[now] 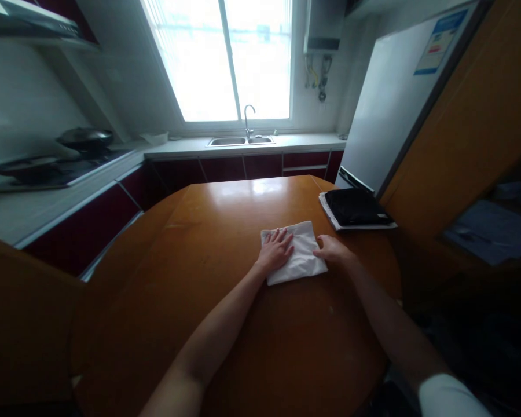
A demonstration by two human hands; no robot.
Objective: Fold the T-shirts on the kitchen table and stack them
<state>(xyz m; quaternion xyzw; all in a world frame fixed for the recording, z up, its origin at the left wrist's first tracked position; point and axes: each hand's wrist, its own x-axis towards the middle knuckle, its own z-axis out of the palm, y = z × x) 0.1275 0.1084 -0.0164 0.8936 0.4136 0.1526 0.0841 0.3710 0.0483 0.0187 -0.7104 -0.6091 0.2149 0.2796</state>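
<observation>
A folded white cloth lies on the wooden table in front of me, slightly creased, its lower edge angled up to the right. My left hand rests flat on its left part, fingers spread. At the cloth's right edge is my right hand. Its thumb reaches onto the cloth and stands apart from the fingers, which are partly bent beside the edge. To the right, a folded black garment sits on top of a white folded piece.
The brown table has rounded ends. Beyond it runs a counter with a sink and tap under a window. Pans stand on the stove at left. A fridge rises at right, behind the black garment.
</observation>
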